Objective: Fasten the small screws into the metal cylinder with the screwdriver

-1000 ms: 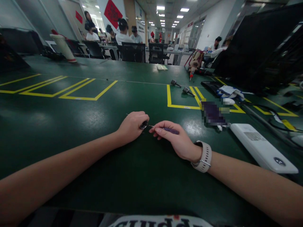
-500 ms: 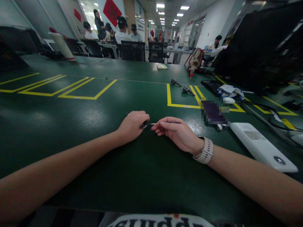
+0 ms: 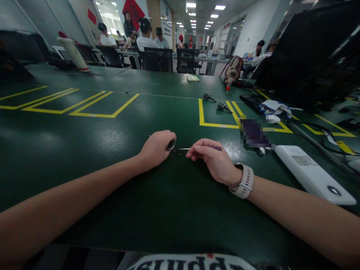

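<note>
Dark green counter (image 3: 118, 221), yellow tape outlines (image 3: 92, 116) on its far side. Left hand (image 3: 156, 149) grasps a dark, hollow metal cylinder (image 3: 171, 144), open end rightward, at mid-counter. Right hand (image 3: 209, 155) pinches a slim metal tool with purple handle (image 3: 217, 148), tip near the cylinder. Small dark pieces (image 3: 179, 155) lie between, slightly nearer. White oblong slab (image 3: 313, 174) at right.

"What's the surface (image 3: 180, 210) like?"
"Dark green, marked with yellow tape (image 3: 201, 113)."
"What lies on it?"
"Tiny dark parts (image 3: 179, 155) near the middle, two dark fittings (image 3: 222, 106) farther back, a white slab-shaped device (image 3: 315, 176) at right."
</note>
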### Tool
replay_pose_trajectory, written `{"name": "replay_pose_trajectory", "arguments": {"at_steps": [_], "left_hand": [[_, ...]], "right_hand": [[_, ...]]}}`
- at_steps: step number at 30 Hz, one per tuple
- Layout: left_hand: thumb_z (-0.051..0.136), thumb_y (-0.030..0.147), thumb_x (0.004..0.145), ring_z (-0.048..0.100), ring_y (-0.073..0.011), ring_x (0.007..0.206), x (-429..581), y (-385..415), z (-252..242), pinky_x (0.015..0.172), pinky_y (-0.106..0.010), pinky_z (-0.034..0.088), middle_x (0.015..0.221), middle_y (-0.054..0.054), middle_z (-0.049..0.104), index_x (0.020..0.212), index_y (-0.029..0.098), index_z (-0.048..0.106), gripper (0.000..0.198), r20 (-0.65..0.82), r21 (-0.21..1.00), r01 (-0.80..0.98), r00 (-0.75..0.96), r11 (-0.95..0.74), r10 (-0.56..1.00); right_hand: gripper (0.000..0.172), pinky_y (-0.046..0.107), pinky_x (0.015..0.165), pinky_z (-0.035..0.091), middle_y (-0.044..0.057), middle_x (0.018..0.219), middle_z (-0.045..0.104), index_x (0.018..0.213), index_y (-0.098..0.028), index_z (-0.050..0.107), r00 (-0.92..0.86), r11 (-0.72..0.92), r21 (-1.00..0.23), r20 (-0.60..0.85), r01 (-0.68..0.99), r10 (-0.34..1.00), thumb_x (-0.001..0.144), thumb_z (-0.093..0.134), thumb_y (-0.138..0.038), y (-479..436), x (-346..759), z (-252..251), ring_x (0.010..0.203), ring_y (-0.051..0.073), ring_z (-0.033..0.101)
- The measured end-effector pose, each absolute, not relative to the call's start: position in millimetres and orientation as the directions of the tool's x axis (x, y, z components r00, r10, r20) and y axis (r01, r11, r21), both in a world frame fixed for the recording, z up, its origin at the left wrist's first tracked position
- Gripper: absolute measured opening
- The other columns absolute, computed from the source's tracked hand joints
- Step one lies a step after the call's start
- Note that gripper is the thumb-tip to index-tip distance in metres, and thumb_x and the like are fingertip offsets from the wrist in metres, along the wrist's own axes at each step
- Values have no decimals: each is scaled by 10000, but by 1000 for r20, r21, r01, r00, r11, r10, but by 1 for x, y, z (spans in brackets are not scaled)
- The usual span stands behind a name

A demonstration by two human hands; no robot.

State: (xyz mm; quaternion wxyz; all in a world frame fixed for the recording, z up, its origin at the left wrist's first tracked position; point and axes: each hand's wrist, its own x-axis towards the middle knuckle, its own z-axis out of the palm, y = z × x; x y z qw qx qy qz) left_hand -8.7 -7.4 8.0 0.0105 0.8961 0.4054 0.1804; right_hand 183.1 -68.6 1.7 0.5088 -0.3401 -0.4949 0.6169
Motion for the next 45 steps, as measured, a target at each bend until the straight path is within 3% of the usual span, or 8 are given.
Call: {"name": "replay_pose_trajectory", "arguments": {"at_steps": [11,22,29,41,45], "left_hand": [[534,220,800,482,-136,626,-10,-5,5,565,-256,343,690,3,521,706,170,488,116,361,282,753,490,-594,793],[527,228,813,489,-132,615,-9,-9,4,550,-250,347,677,0,525,704,166,493,130,386,223,689,587,-690,711],[518,275,817,494,-132,612,-8,-10,5,553,-250,353,673,1,527,701,164,498,162,385,259,655,604,-710,697],[522,237,812,500,-130,614,-6,-12,8,567,-248,365,679,3,532,722,164,521,116,303,270,647,646,-713,701],[546,346,816,506,-144,642,-8,-9,9,602,-268,384,693,-11,541,698,167,511,217,424,281,687,538,-671,728]], "right_hand": [[109,270,662,447,-3,713,635,739,-170,626,-252,105,-993,114,-48,961,808,571,-233,-70,182,1,691,122,581],[131,289,667,442,12,734,621,741,-156,625,-226,188,-952,133,242,965,821,537,-211,-73,179,11,704,138,564],[134,295,677,444,14,741,622,743,-158,624,-229,201,-944,142,260,963,820,534,-222,-74,179,12,720,143,568],[142,310,663,462,14,734,615,735,-180,596,-74,143,-984,135,104,988,810,550,-292,-70,181,3,709,155,572],[119,364,813,457,58,957,626,920,-176,586,-112,222,-928,197,300,974,832,534,-237,-67,179,4,894,185,581]]}}
